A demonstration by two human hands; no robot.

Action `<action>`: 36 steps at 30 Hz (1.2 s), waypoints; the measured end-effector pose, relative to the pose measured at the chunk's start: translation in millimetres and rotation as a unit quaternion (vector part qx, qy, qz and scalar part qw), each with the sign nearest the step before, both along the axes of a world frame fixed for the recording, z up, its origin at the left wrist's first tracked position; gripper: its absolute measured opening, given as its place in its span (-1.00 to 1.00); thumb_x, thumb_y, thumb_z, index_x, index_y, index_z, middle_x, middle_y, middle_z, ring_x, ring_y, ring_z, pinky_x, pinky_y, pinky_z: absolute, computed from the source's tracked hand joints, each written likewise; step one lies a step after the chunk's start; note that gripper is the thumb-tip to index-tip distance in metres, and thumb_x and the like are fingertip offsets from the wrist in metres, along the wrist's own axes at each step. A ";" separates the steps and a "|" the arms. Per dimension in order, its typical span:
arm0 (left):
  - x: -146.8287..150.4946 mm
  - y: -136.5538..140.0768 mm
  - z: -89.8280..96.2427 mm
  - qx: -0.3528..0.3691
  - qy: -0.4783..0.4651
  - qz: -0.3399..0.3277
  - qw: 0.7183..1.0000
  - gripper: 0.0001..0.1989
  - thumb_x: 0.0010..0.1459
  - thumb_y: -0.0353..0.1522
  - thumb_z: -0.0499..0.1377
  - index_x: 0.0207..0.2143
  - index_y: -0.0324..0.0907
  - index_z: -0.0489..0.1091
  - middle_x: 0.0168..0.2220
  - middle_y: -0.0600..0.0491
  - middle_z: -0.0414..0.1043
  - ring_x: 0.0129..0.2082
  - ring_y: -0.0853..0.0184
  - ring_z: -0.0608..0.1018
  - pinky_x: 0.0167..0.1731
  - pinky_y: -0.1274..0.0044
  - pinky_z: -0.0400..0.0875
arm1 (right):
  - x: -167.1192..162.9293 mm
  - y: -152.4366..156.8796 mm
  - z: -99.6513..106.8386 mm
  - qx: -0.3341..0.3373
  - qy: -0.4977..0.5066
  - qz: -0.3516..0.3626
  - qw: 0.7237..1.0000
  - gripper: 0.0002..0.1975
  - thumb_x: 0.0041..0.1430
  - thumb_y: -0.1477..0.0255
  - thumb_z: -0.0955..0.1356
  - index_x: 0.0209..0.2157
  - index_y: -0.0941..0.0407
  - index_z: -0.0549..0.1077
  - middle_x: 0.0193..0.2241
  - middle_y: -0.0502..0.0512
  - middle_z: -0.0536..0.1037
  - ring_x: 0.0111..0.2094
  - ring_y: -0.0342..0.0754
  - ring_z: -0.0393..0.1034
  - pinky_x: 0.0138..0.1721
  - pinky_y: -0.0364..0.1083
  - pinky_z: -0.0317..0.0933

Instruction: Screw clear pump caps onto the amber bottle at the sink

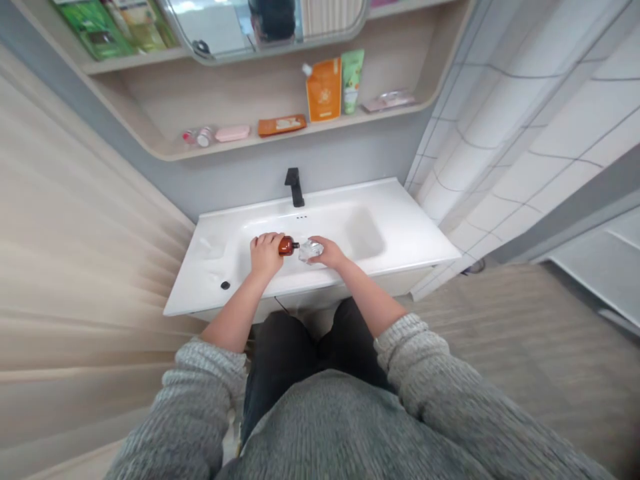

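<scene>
My left hand [267, 253] is wrapped round a small amber bottle [287, 246], which lies tipped on its side over the basin with its dark neck pointing right. Close by that neck is a clear faceted glass [310, 251], held by my right hand [326, 253] from its right side. The mouth of the bottle is at or just by the glass; whether they touch I cannot tell, and no liquid can be made out between them. A black cap [225, 285] rests on the left part of the white counter.
Below both hands is the white sink [367, 230], with a black faucet [295, 188] behind it. A wall shelf above bears an orange pouch [324, 91], a green tube [353, 80], an orange packet [282, 125] and a pink soap box [233, 133]. A curtain [90, 233] hangs at left.
</scene>
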State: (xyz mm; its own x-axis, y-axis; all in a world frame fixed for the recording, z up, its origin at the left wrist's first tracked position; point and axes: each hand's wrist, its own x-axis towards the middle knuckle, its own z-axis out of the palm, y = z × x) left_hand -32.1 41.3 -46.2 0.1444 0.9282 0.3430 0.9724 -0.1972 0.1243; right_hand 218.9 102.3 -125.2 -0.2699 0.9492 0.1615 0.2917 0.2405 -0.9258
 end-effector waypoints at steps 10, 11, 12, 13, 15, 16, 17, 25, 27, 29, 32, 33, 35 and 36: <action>0.2 0.7 0.2 -0.001 -0.006 -0.004 1.000 -0.39 0.29 -0.43 0.19 0.37 -0.03 0.50 0.33 -0.18 0.56 0.36 -0.13 0.47 0.39 0.03 0.18 | 0.4 -1.2 2.5 -0.004 -0.006 -0.003 1.000 -0.15 -0.28 0.48 0.72 0.17 0.02 0.68 0.12 0.09 0.74 0.18 0.21 0.63 0.37 0.15 0.38; 0.3 0.8 0.2 -0.001 -0.007 -0.005 1.000 -0.38 0.28 -0.43 0.20 0.38 -0.03 0.50 0.33 -0.18 0.56 0.36 -0.13 0.47 0.39 0.02 0.18 | 0.3 -1.2 2.6 -0.006 -0.008 -0.004 1.000 -0.15 -0.28 0.48 0.72 0.17 0.02 0.68 0.12 0.09 0.74 0.18 0.22 0.63 0.38 0.16 0.38; 0.3 1.0 0.3 -0.001 -0.007 -0.006 1.000 -0.37 0.27 -0.43 0.20 0.38 -0.03 0.50 0.33 -0.19 0.56 0.36 -0.14 0.47 0.39 0.02 0.18 | 0.3 -1.2 2.7 -0.007 -0.008 -0.005 1.000 -0.15 -0.28 0.48 0.73 0.17 0.02 0.68 0.12 0.09 0.74 0.18 0.23 0.63 0.38 0.17 0.38; 0.5 1.1 0.4 -0.002 -0.007 -0.005 1.000 -0.37 0.27 -0.43 0.20 0.38 -0.02 0.50 0.33 -0.19 0.57 0.35 -0.14 0.47 0.39 0.02 0.18 | 0.2 -1.2 2.8 -0.007 -0.008 -0.006 1.000 -0.16 -0.28 0.48 0.73 0.16 0.01 0.68 0.13 0.09 0.74 0.19 0.23 0.62 0.39 0.17 0.37; 0.8 1.2 0.8 -0.004 -0.005 -0.001 1.000 -0.37 0.27 -0.43 0.20 0.38 -0.02 0.50 0.33 -0.18 0.57 0.35 -0.14 0.47 0.39 0.02 0.18 | 0.0 -1.1 2.9 -0.003 -0.007 -0.008 1.000 -0.16 -0.29 0.49 0.73 0.15 0.01 0.69 0.15 0.09 0.73 0.22 0.24 0.61 0.40 0.17 0.36; 1.0 1.2 1.0 -0.004 -0.004 0.001 1.000 -0.38 0.27 -0.42 0.20 0.38 -0.02 0.51 0.33 -0.18 0.57 0.35 -0.14 0.47 0.39 0.03 0.18 | -0.1 -1.1 2.9 -0.001 -0.007 -0.009 1.000 -0.16 -0.30 0.49 0.74 0.14 0.01 0.69 0.16 0.10 0.73 0.22 0.24 0.61 0.40 0.17 0.36; 1.1 1.2 1.2 -0.004 -0.002 0.002 1.000 -0.38 0.27 -0.42 0.20 0.38 -0.02 0.51 0.33 -0.18 0.57 0.35 -0.14 0.47 0.39 0.03 0.18 | -0.2 -1.1 2.9 0.000 -0.008 -0.010 1.000 -0.16 -0.30 0.49 0.74 0.14 0.01 0.69 0.16 0.10 0.73 0.22 0.24 0.61 0.40 0.17 0.36; -0.8 1.4 0.1 0.002 -0.004 -0.006 1.000 -0.40 0.29 -0.43 0.20 0.37 -0.02 0.51 0.32 -0.18 0.57 0.36 -0.14 0.47 0.38 0.02 0.19 | 0.0 -0.6 2.1 -0.003 -0.015 -0.010 1.000 -0.16 -0.29 0.51 0.74 0.15 0.01 0.69 0.13 0.11 0.74 0.18 0.24 0.63 0.40 0.18 0.37; -1.0 1.6 -0.5 0.005 -0.003 -0.006 1.000 -0.41 0.30 -0.43 0.20 0.36 -0.03 0.51 0.32 -0.19 0.57 0.36 -0.13 0.47 0.38 0.03 0.19 | 0.0 -0.4 1.4 -0.003 -0.012 -0.010 1.000 -0.16 -0.30 0.51 0.74 0.15 0.01 0.69 0.13 0.10 0.74 0.18 0.25 0.63 0.39 0.18 0.38; -0.8 1.6 -1.0 0.006 -0.002 -0.007 1.000 -0.42 0.30 -0.43 0.19 0.35 -0.04 0.52 0.32 -0.19 0.57 0.36 -0.13 0.47 0.38 0.03 0.20 | 0.0 -0.2 0.8 -0.003 -0.010 -0.009 1.000 -0.16 -0.29 0.49 0.74 0.15 -0.01 0.69 0.11 0.08 0.74 0.17 0.24 0.63 0.38 0.18 0.39; 0.2 1.5 -1.4 0.002 0.002 -0.006 1.000 -0.42 0.30 -0.43 0.19 0.36 -0.03 0.51 0.33 -0.19 0.57 0.36 -0.12 0.47 0.39 0.03 0.19 | 0.2 0.0 0.2 -0.001 -0.009 -0.003 1.000 -0.16 -0.27 0.48 0.74 0.17 0.00 0.68 0.12 0.07 0.74 0.18 0.23 0.63 0.39 0.18 0.38; 0.4 1.5 -1.5 0.000 0.003 -0.005 1.000 -0.41 0.31 -0.43 0.19 0.36 -0.03 0.51 0.33 -0.18 0.56 0.36 -0.12 0.47 0.39 0.03 0.18 | 0.2 0.2 0.1 0.001 -0.010 -0.001 1.000 -0.15 -0.27 0.48 0.74 0.17 0.01 0.68 0.13 0.09 0.74 0.19 0.23 0.62 0.40 0.18 0.37; 0.9 1.6 -1.5 0.000 0.004 -0.003 1.000 -0.41 0.31 -0.43 0.19 0.37 -0.03 0.50 0.33 -0.18 0.56 0.36 -0.13 0.47 0.40 0.03 0.17 | 0.2 0.4 0.1 0.001 -0.012 0.002 1.000 -0.14 -0.27 0.48 0.74 0.19 0.03 0.68 0.16 0.12 0.72 0.21 0.24 0.61 0.41 0.17 0.36; 1.0 1.8 -1.4 0.001 0.003 -0.003 1.000 -0.41 0.31 -0.43 0.19 0.37 -0.03 0.50 0.33 -0.18 0.56 0.35 -0.13 0.47 0.40 0.03 0.17 | 0.1 0.6 0.0 0.001 -0.014 0.002 1.000 -0.13 -0.27 0.49 0.74 0.19 0.03 0.67 0.17 0.13 0.72 0.21 0.24 0.61 0.41 0.17 0.36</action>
State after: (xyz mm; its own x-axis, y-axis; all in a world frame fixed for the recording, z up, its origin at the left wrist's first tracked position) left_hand -31.1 43.1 -47.6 0.1532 0.9266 0.3435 0.9719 -0.2042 0.1173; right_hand 219.0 102.9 -125.2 -0.2778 0.9481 0.1548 0.3173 0.2427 -0.9168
